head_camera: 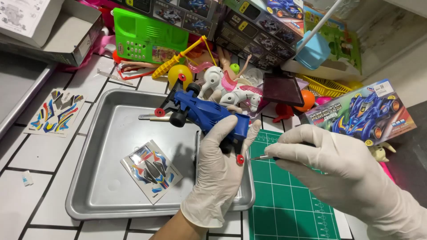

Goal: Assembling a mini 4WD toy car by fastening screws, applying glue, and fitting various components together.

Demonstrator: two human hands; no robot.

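We record a white-tiled table point(40, 155) with dark grout, carrying a shallow, matte metal tray point(111, 133) with rounded corners. Both hands wear thin, wrinkled white gloves. The left hand point(220, 166) rises from the lower edge, palm toward the camera, fingers curled up around the rear of a blue plastic toy car chassis point(207, 113), which it grips above the tray's right side; the chassis points up and left, with black wheels and small red hubs. The right hand point(331, 166) enters from the right over a green gridded cutting mat point(289, 200), fingers closed on a small screwdriver point(262, 157) whose metal tip points left, just beside a red hub at the chassis's lower end; we cannot tell whether tip and hub touch. A glossy sticker sheet point(151, 171) with blue, red and black shapes lies flat in the tray; a second sticker sheet point(55, 112) lies on the tiles to the left. A rectangular car-kit box point(360, 113), printed with a blue racing car, sits right of the mat. Further dark kit boxes point(253, 31) stand along the back, beside a bright green toy phone point(147, 38) and a white toy horse point(227, 89).
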